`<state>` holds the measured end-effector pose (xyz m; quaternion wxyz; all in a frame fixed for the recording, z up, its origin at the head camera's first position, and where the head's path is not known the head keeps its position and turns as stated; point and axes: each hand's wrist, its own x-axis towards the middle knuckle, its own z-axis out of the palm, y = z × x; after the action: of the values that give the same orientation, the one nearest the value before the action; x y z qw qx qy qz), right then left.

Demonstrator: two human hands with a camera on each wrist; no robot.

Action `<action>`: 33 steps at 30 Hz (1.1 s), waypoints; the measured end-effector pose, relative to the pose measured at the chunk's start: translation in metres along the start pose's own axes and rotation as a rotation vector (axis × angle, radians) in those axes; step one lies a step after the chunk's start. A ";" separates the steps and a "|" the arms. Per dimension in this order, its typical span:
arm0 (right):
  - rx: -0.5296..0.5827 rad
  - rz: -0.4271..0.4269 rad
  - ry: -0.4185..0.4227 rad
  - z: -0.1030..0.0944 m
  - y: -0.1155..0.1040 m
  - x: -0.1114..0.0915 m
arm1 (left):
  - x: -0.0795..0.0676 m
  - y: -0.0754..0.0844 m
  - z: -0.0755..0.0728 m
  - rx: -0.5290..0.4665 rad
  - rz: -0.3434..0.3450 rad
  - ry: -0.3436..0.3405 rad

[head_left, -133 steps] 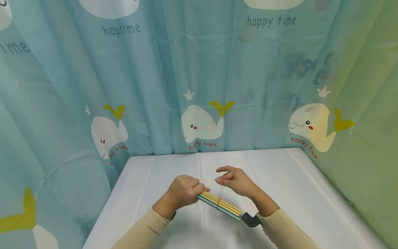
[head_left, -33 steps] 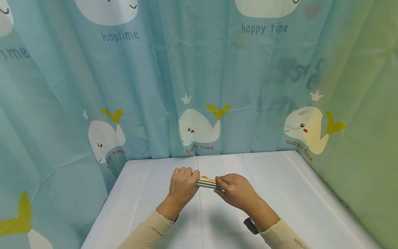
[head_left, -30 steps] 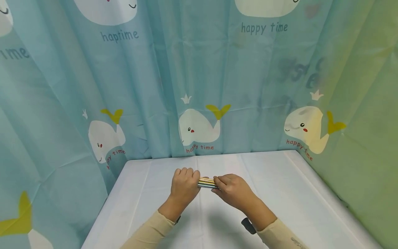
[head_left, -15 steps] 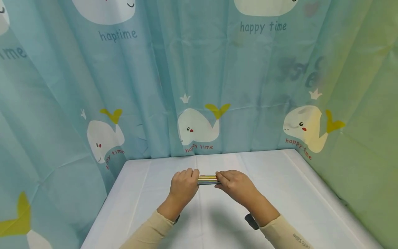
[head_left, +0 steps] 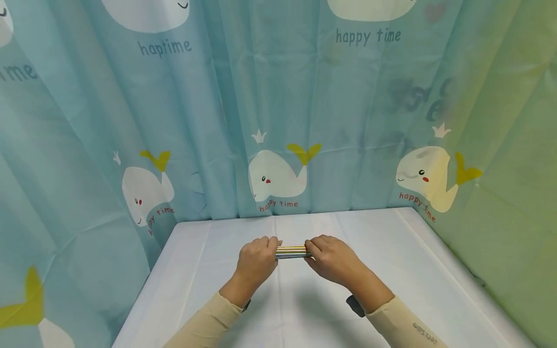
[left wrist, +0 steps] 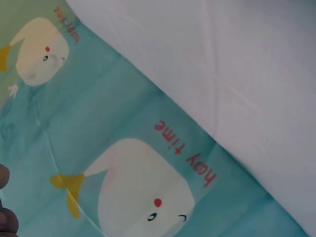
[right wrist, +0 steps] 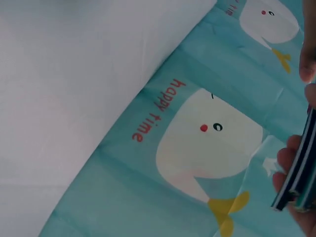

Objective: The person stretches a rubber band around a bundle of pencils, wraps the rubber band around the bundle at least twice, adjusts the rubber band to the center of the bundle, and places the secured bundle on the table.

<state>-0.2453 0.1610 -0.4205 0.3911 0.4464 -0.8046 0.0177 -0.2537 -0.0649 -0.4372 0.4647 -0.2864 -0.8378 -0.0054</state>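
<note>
A bundle of several slim striped pencils [head_left: 291, 251], yellow, silver and teal, is held level above the table in the head view. My left hand [head_left: 256, 261] grips its left end. My right hand [head_left: 335, 261] holds the right part, where a bit of the red rubber band [head_left: 307, 248] shows by the fingertips. Seen from the right wrist, the pencils' dark, white-striped ends [right wrist: 296, 182] stick out past curled fingers [right wrist: 281, 158]. Only fingertips [left wrist: 7, 221] of the left hand appear at the edge of the left wrist view.
Under the hands lies a white-covered table [head_left: 243, 309]. A teal curtain [head_left: 278, 96] printed with whales hangs behind it, and a greenish curtain [head_left: 522, 193] runs along the right. A dark wrist device [head_left: 356, 306] sits below the right wrist.
Some seconds back my right hand pulled the rubber band up from the tilted bundle. It now grips the bundle's right part, and the bundle has risen and levelled. In the last second the hands barely move.
</note>
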 end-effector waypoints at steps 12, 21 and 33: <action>0.059 -0.099 0.113 0.007 -0.019 0.010 | 0.001 0.012 0.004 0.007 0.059 0.054; -0.037 -0.003 0.035 0.000 0.000 -0.004 | 0.001 -0.003 0.005 0.110 -0.008 0.030; -0.033 -0.080 0.088 0.008 -0.011 0.005 | 0.001 0.011 0.007 0.135 0.013 -0.032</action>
<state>-0.2442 0.1478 -0.4261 0.4338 0.4703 -0.7684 0.0086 -0.2539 -0.0537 -0.4433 0.4696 -0.2598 -0.8418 0.0584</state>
